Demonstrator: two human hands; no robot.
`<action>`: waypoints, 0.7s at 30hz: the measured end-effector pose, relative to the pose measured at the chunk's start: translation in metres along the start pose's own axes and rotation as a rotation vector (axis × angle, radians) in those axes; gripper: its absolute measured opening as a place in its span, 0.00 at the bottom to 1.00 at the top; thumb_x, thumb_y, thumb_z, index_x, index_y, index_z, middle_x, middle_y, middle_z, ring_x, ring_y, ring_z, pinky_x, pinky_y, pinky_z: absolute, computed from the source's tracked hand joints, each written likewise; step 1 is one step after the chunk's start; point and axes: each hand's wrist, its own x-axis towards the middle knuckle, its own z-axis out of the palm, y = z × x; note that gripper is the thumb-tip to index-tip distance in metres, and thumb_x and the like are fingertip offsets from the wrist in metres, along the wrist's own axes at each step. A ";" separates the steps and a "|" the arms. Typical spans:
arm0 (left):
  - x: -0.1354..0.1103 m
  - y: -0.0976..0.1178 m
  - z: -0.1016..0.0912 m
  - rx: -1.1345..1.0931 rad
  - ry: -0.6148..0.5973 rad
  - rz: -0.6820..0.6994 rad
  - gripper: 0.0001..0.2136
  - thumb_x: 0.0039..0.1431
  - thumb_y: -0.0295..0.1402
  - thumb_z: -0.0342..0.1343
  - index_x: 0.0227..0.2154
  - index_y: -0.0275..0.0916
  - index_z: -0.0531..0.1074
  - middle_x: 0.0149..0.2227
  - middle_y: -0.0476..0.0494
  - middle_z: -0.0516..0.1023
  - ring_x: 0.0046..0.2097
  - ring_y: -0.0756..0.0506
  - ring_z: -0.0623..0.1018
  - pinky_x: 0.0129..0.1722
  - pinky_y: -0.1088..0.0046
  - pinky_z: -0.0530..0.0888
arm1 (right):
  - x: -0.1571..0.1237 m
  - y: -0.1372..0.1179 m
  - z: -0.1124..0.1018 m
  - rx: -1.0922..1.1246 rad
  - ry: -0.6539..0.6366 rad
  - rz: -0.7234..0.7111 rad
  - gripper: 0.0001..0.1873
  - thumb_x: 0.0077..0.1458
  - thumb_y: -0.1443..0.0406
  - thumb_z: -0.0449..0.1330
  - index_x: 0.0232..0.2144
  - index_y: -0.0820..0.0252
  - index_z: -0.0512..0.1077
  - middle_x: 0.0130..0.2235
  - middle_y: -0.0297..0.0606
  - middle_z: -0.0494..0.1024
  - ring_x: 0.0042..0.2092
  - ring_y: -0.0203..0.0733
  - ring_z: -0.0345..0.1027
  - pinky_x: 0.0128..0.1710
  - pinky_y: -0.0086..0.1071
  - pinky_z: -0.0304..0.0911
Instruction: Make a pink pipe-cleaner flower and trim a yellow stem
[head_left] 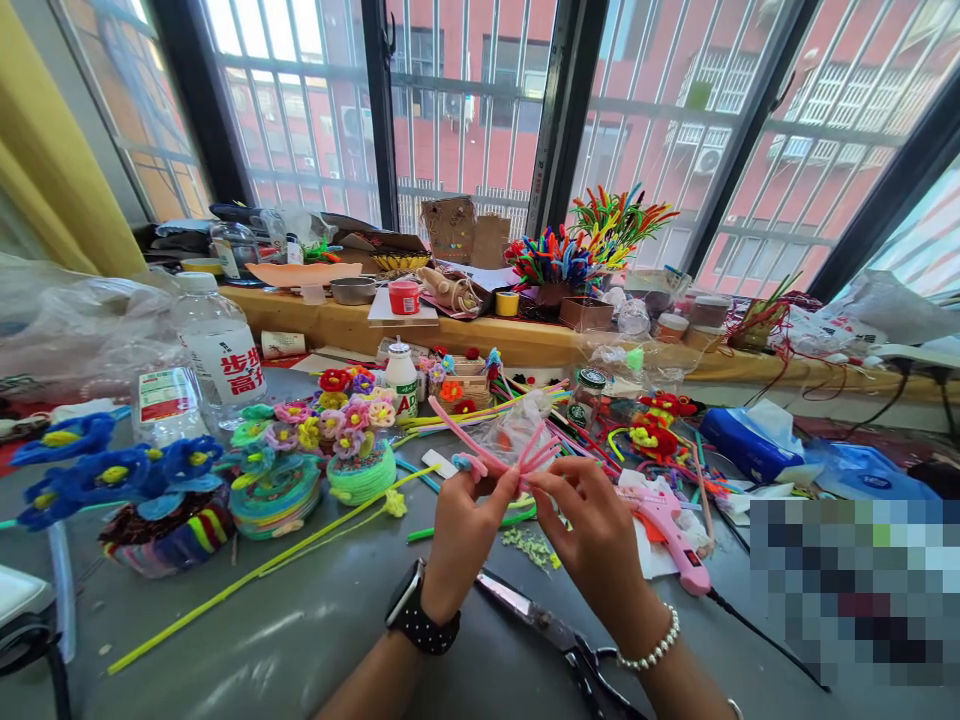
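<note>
Pink pipe cleaners are bent into loops and strands above the table, pinched between both hands. My left hand grips them with thumb and fingers at the gathered middle. From the other side, the thumb and index finger of my right hand close on the same bunch. Beneath my hands lie scissors, blades pointing away, and small yellow-green scraps. A pink glue gun rests on the table to the right of my right hand.
Pipe-cleaner flower pots stand on the left: blue, striped and green. A long yellow pipe cleaner crosses the grey table. Behind are bottles, a glass jar and a cluttered ledge. Tissues lie right.
</note>
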 end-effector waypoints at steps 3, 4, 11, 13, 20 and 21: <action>0.000 -0.003 0.001 0.047 0.011 0.006 0.07 0.43 0.35 0.55 0.20 0.37 0.69 0.22 0.48 0.73 0.28 0.47 0.73 0.31 0.74 0.68 | -0.004 0.002 0.003 -0.161 -0.026 -0.105 0.09 0.50 0.72 0.51 0.35 0.59 0.68 0.33 0.40 0.67 0.32 0.39 0.61 0.30 0.32 0.60; -0.001 -0.004 0.001 0.075 0.015 0.012 0.07 0.43 0.36 0.55 0.20 0.37 0.69 0.22 0.47 0.73 0.28 0.47 0.72 0.32 0.74 0.68 | -0.004 0.002 0.003 -0.190 -0.028 -0.127 0.09 0.50 0.72 0.51 0.35 0.60 0.68 0.33 0.40 0.68 0.32 0.39 0.61 0.30 0.32 0.60; -0.003 -0.005 0.002 0.236 0.102 0.140 0.06 0.43 0.36 0.55 0.20 0.40 0.68 0.23 0.47 0.72 0.28 0.46 0.70 0.34 0.73 0.65 | -0.005 0.002 0.005 -0.164 0.007 -0.140 0.06 0.51 0.71 0.51 0.31 0.62 0.68 0.30 0.40 0.69 0.30 0.39 0.62 0.30 0.31 0.59; -0.005 -0.004 0.003 0.296 0.131 0.196 0.05 0.44 0.35 0.54 0.20 0.40 0.68 0.23 0.48 0.72 0.29 0.46 0.70 0.34 0.73 0.64 | -0.005 -0.002 0.006 -0.092 0.031 -0.065 0.06 0.51 0.71 0.51 0.29 0.62 0.68 0.28 0.39 0.68 0.30 0.38 0.62 0.30 0.31 0.58; -0.011 -0.005 0.001 0.403 0.160 0.390 0.03 0.45 0.30 0.54 0.25 0.42 0.71 0.29 0.44 0.74 0.34 0.43 0.70 0.37 0.71 0.63 | -0.002 -0.020 0.011 0.569 -0.021 0.648 0.10 0.49 0.63 0.52 0.20 0.61 0.64 0.22 0.32 0.62 0.23 0.33 0.54 0.21 0.27 0.51; -0.011 -0.006 0.001 0.397 0.153 0.395 0.04 0.45 0.29 0.54 0.26 0.43 0.71 0.30 0.44 0.74 0.35 0.43 0.70 0.38 0.70 0.63 | -0.002 -0.021 0.011 0.699 -0.034 0.751 0.10 0.48 0.62 0.53 0.20 0.62 0.64 0.21 0.30 0.61 0.22 0.32 0.52 0.20 0.26 0.49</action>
